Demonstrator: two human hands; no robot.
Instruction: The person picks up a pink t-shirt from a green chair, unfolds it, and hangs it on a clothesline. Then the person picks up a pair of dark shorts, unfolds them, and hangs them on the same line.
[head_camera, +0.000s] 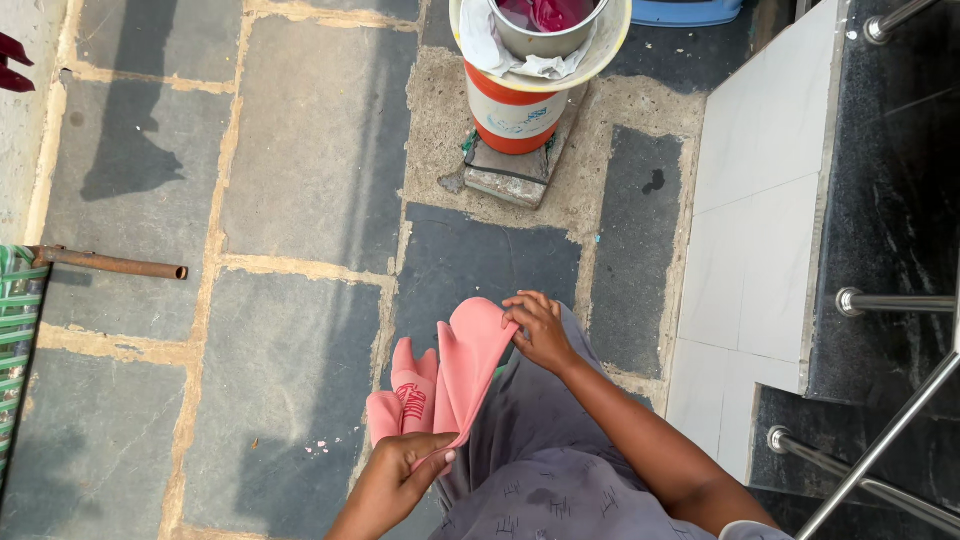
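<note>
The person holds a pink cloth (450, 375) with both hands, low in the view and over their grey clothes (540, 460); the left hand (395, 480) pinches the bottom corner of the cloth, with the thumb on top and the fingers curled under it; the right hand (540, 328) pinches the top edge with bent fingertips; the cloth stretches tight between the two hands, and a loose part with a small red mark hangs down beside it; under the cloth lies a floor of big grey stone slabs (300, 140); farther up stands an orange and white bucket (515, 105) on a stone block (515, 175); a metal pot (545, 30) sits in the bucket, with something dark pink inside; a rusty pipe (110, 264) sticks out on the left; white tiles (760, 200) and shiny metal rails (890, 300) are on the right.
</note>
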